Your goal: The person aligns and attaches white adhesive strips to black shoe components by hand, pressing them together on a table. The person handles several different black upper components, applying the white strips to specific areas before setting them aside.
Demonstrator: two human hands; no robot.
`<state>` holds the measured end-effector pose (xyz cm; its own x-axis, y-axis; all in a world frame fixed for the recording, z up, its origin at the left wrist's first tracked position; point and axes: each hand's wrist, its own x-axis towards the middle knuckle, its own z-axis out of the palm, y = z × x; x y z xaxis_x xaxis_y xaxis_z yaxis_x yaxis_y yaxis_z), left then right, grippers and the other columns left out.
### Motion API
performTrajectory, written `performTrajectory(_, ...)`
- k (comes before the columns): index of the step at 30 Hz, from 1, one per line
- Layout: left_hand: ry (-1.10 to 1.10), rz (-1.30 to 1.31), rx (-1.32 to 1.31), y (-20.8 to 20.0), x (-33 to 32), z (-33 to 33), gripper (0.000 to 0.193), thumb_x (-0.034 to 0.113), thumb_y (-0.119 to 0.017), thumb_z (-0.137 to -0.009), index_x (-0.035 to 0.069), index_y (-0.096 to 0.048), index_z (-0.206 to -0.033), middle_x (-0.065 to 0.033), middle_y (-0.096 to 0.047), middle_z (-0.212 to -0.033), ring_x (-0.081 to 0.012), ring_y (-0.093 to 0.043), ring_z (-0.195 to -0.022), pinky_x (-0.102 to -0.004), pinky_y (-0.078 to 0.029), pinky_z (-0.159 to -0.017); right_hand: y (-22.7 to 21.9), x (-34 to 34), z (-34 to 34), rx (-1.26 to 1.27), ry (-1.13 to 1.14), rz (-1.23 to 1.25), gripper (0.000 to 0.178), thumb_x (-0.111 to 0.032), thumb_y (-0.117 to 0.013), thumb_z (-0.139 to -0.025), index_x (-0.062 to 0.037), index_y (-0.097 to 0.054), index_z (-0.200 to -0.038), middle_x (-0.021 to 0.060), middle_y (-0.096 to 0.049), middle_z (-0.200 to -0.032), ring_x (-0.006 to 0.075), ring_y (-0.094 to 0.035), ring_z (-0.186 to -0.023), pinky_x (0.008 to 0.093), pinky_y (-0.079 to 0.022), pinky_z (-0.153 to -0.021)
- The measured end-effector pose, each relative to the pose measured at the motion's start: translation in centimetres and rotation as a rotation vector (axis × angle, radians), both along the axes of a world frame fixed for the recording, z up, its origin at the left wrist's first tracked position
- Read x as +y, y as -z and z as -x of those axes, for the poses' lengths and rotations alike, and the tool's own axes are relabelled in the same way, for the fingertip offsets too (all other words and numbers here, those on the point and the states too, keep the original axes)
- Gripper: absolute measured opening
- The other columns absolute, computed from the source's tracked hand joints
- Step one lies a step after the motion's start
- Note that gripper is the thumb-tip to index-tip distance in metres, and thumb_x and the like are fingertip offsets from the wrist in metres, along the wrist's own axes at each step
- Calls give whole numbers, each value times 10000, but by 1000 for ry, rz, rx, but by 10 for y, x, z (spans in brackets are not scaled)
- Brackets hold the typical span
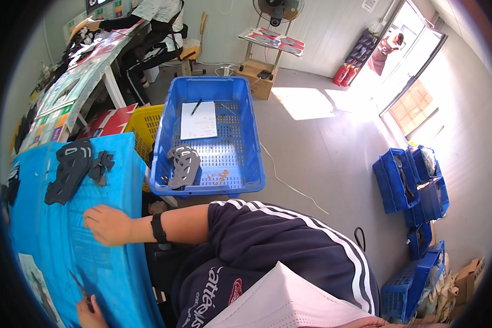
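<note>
My right hand [108, 224], with a black band on the wrist, is low over the blue-covered table [44, 229]. Its fingers are curled together, and anything in them is hidden. At the lower left, my left hand [90, 316] is partly cut off by the picture's edge. It is closed on a slim, pointed dark tool [78, 282], whose tip points away over the blue cover; its exact kind is unclear. Beyond my right hand lies a dark grey moulded pad with slots [71, 169]. Small dark scraps [100, 167] lie beside that pad.
Beside the table, a large blue crate [246, 136] holds a sheet of paper [198, 123], a pen and a grey slotted pad [185, 167]. A yellow crate [145, 123] stands behind. A white cable [281, 177] crosses the floor; blue bins [393, 183] stand right. A person sits at the far bench.
</note>
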<state>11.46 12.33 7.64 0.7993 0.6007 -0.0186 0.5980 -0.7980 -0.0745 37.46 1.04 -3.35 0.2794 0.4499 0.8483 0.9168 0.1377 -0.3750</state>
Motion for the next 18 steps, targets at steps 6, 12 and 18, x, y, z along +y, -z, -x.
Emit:
performTrajectory(6, 7, 108, -11, -3, -9, 7, 512, 522, -530, -902, 34, -680, -939, -204, -658, -946, -390, -614, -866, -449, -485, -760, 3, 2, 1, 9, 1, 13, 234, -6, -576, -697, -19, -529, -926, 126, -491, -957, 305, -512, -841, 383, -435, -773)
performTrajectory(12, -107, 255, 43, -10, -6, 14, 565, 489, -535, -902, -12, -602, -1154, -275, -596, -1125, -451, -542, -1056, -461, -423, -925, 6, 4, 1, 25, -1, 34, 212, 9, -567, -719, -18, -525, -925, 127, -479, -961, 307, -504, -846, 390, -432, -782)
performTrajectory(18, 47, 854, -632, -6, 10, 45, 715, 712, -295, -788, 23, -486, -814, -161, -453, -781, -306, -412, -719, -367, -310, -654, 6, 3, 1, 9, 13, 78, 219, -10, -573, -719, -14, -522, -932, 129, -472, -964, 306, -502, -842, 389, -432, -780)
